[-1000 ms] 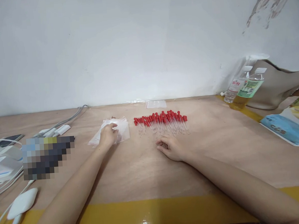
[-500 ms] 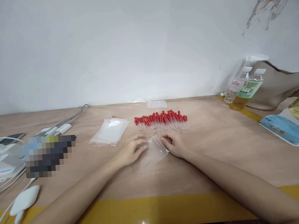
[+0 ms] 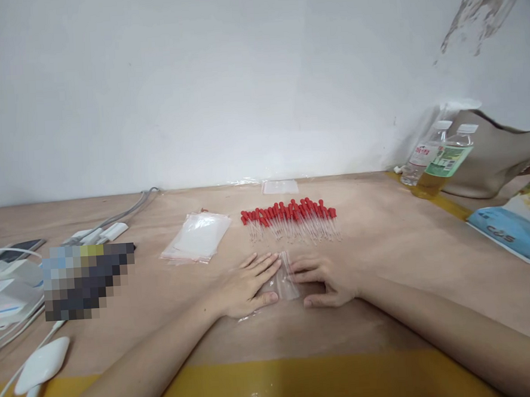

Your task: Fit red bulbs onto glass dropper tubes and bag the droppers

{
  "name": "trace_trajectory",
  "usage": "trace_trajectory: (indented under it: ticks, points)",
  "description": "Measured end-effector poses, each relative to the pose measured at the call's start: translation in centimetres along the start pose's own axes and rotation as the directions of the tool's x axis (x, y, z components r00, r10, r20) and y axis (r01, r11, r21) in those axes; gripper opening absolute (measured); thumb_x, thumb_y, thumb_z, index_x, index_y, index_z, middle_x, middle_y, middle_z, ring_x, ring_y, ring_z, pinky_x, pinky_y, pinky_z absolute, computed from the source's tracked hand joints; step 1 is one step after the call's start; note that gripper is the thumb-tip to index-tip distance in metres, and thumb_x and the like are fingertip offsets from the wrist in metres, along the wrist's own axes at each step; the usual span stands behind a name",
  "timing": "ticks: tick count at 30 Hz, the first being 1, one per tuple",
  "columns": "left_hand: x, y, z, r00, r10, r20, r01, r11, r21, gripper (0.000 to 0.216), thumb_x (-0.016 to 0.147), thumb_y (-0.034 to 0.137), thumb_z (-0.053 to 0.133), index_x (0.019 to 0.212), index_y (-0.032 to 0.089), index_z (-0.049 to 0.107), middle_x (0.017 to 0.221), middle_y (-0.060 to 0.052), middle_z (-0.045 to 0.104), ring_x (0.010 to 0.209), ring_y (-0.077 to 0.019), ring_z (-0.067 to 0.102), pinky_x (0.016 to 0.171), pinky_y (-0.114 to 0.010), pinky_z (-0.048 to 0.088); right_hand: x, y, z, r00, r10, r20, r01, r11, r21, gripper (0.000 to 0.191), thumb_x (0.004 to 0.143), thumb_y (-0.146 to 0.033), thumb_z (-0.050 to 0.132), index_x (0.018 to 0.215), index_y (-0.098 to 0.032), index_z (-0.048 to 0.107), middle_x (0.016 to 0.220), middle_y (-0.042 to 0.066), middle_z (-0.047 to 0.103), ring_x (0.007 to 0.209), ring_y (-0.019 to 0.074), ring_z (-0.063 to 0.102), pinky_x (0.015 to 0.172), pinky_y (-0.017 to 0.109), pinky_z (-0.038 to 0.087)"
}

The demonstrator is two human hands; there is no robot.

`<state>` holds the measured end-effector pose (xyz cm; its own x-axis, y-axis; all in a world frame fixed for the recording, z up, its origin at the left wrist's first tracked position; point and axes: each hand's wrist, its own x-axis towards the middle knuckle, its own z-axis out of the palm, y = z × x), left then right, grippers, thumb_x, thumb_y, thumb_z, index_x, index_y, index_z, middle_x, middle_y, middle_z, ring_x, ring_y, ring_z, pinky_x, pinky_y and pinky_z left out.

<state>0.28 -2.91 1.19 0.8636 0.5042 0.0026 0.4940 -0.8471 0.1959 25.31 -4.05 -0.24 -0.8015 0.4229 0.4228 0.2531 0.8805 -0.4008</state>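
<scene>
Clear plastic was what I had under both hands: a small zip bag [image 3: 285, 286] lay flat on the paper-covered table [image 3: 385, 263], close in front of me, between the hands and touching both. My left hand [image 3: 246, 286] rested on the bag's left part with its fingers stretched and spread and the thumb at the near edge. It clasped nothing and only pressed down. My right hand [image 3: 328, 278] was likewise unclenched, its fingertips on the bag's right edge and its thumb apart on the paper. I could not tell whether either hand pinched the film.

Just beyond the bag lay a row of droppers [image 3: 291, 218], side by side, red bulbs toward the wall and thin tips toward me. A stack of bags [image 3: 197, 237] sat left of the row, and a spare bag [image 3: 280, 187] lay by the wall.

I judged the film slick enough to skate on the paper if one hand pressed harder than the other, and thin enough to crease. My fingertips were near the dropper tips, so a forward slip could scatter the row or snap a tip. The bag's edges barely showed from my seat, which made a misplaced finger likely.
</scene>
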Motion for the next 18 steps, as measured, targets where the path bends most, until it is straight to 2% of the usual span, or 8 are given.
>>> trace_trajectory:
  ticks: [5,8,11,13,18]
  points:
    - [0.0,-0.1,-0.3,0.999,0.038,0.019,-0.038,0.999,-0.025,0.067,0.086,0.051,0.031,0.139,0.023,0.002,0.145,-0.004,0.007,0.132,-0.0206,0.01,0.109,-0.039,0.004,0.3,-0.4,0.4,0.996,-0.052,0.077,0.055,0.998,-0.037,0.049,0.07,-0.039,0.062,0.114,-0.021,0.056,0.122,0.011,0.052,0.115,0.0227,0.044,0.097,0.04,0.031]
    - [-0.4,-0.4,-0.5,0.999,0.026,0.026,-0.025,0.999,-0.033,0.069,0.085,0.052,0.034,0.139,0.022,0.003,0.144,-0.004,0.008,0.132,-0.0207,0.01,0.109,-0.039,0.004,0.1,-0.5,0.1,0.995,-0.026,0.092,0.034,0.995,-0.091,0.052,0.069,-0.04,0.063,0.118,-0.024,0.053,0.134,0.012,0.037,0.12,0.0246,0.039,0.098,0.042,0.028]
    - [-1.0,-1.0,-0.7,1.0,-0.003,-0.01,0.003,0.999,-0.047,0.069,0.083,0.052,0.038,0.139,0.025,0.007,0.144,-0.004,0.011,0.132,-0.0223,0.011,0.108,-0.041,0.003,-0.4,-0.4,-0.4,0.997,0.015,0.082,-0.007,0.995,-0.103,0.062,0.068,-0.041,0.063,0.126,-0.026,0.044,0.141,0.012,0.024,0.121,0.025,0.037,0.096,0.042,0.029]
    - [-1.5,-1.4,-0.8,0.999,-0.025,-0.023,0.023,0.997,-0.069,0.066,0.083,0.051,0.039,0.138,0.027,0.012,0.143,-0.003,0.016,0.132,-0.0225,0.013,0.108,-0.043,0.004,-0.7,-0.2,-0.7,0.996,0.043,0.072,-0.036,0.994,-0.098,0.066,0.067,-0.043,0.064,0.128,-0.028,0.041,0.141,0.011,0.023,0.12,0.0249,0.038,0.096,0.042,0.029]
    - [-2.1,-1.9,-0.7,0.998,-0.055,0.018,0.057,0.989,-0.137,0.058,0.086,0.047,0.038,0.137,0.031,0.016,0.143,-0.002,0.019,0.131,-0.0206,0.018,0.108,-0.043,0.009,-1.3,-0.4,-1.4,0.992,0.098,0.084,-0.088,0.989,-0.12,0.057,0.065,-0.042,0.067,0.119,-0.034,0.05,0.141,0.006,0.026,0.121,0.0271,0.034,0.096,0.045,0.026]
